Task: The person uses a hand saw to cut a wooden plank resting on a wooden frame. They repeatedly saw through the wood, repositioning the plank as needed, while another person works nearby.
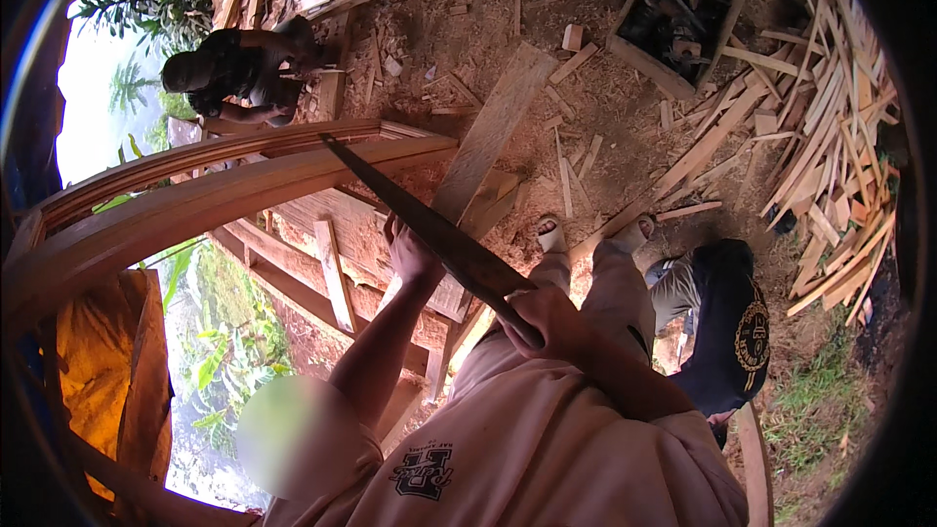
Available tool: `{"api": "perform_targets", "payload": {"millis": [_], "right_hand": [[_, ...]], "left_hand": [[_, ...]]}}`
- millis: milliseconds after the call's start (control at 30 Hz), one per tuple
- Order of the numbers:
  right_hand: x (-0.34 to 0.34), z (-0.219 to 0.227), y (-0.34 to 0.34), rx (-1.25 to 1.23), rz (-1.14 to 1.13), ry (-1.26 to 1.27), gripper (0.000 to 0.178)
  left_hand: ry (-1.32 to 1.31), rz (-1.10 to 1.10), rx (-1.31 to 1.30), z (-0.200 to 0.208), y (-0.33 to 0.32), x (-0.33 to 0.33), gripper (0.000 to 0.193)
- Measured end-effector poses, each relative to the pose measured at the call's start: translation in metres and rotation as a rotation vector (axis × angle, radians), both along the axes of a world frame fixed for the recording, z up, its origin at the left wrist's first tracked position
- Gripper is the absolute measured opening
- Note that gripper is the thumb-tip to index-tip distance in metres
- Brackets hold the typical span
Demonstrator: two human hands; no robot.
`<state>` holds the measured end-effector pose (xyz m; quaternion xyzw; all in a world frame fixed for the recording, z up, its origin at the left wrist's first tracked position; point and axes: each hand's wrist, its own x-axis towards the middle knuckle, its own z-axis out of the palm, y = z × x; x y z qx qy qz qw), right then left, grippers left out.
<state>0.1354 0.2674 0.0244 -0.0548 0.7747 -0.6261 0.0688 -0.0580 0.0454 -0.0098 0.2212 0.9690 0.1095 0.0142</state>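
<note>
My right hand (549,320) is closed round the near end of a handsaw (429,234), whose long dark blade tapers away to the far left. Just left of the blade is my left hand (414,256), its visible fingers stretched out beside a wooden plank (498,127). The saw hides part of that hand, so its contact with the wood is unclear. The plank slopes from the ground area toward me, and the blade passes in front of it. Beyond the blade's tip, a curved wooden frame (244,176) arcs to the left.
A person in dark clothes (234,73) bends at the far left; another in a dark shirt (722,322) is close on my right. Piled wood strips (830,185) line the right side. A wooden box (654,68) of dark items stands far off. Offcuts and shavings litter the ground.
</note>
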Motion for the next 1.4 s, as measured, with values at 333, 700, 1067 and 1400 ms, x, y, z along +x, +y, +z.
{"api": "perform_targets", "payload": {"millis": [333,700,1067,1400], "right_hand": [[0.034,0.01,0.008,0.07,0.119,-0.195,0.027],[0.054,0.01,0.021,-0.201,-0.09,-0.76,0.028],[0.007,0.044,-0.01,-0.061,-0.254,-0.046,0.012],[0.011,0.044,-0.018,-0.018,-0.333,-0.161,0.016]], "left_hand": [[-0.048,0.019,-0.02,0.012,0.014,-0.001,0.019],[-0.166,0.06,-0.139,0.02,0.02,0.0,0.024],[-0.136,-0.038,-0.03,0.011,0.017,0.006,0.024],[-0.058,-0.09,0.114,0.0,0.02,0.003,0.022]]}}
